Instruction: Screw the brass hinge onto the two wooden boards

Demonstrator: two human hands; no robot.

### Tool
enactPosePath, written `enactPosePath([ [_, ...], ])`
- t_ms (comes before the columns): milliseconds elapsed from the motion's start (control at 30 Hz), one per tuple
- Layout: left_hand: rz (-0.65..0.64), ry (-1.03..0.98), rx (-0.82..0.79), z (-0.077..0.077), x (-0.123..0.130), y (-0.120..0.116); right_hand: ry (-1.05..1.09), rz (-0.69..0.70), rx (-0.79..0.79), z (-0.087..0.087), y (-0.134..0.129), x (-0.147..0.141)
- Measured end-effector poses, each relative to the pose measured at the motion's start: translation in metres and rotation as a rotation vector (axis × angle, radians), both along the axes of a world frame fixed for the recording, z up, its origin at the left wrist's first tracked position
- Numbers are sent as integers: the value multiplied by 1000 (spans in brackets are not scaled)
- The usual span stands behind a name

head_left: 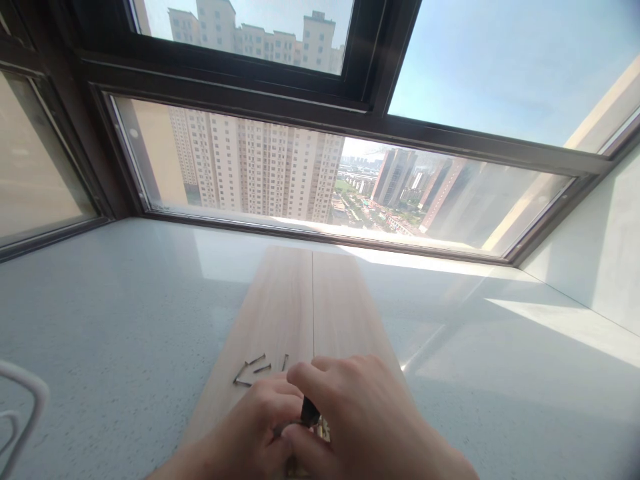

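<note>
Two pale wooden boards (287,300) lie side by side with a thin dark seam between them. Over their near end, my right hand (367,413) is closed around a black tool (309,412); its kind is mostly hidden by my fingers. My left hand (257,420) meets it from the left, fingers curled and pressed together, and what they pinch is hidden. A brass-coloured metal piece (325,430), perhaps a hinge, shows in part beneath my hands at the seam. Several loose screws (245,372) lie on the left board, just beyond my left hand.
The boards rest on a white speckled sill (125,333) that ends at a dark window frame (320,237). A white looped tube or handle (37,400) stands at the left edge. A pale wall (590,267) rises at the right.
</note>
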State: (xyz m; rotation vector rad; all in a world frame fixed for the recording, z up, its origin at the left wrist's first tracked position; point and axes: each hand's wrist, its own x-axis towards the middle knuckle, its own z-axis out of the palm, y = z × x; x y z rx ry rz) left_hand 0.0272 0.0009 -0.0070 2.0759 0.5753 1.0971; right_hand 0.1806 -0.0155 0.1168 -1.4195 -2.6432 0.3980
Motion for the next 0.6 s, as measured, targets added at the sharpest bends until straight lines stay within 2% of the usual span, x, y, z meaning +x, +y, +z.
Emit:
enactPosePath([
  [100,30,9,-15,-1,0,-1,-25,37,-13,-2,0,0],
  [267,70,24,-32,2,-1,-2,-53,21,-12,-2,0,-3],
  [467,52,-7,-3,3,0,-1,-78,5,-15,4,-2,-3],
  [600,37,15,-12,4,1,-1,-102,51,-51,4,-2,-2],
])
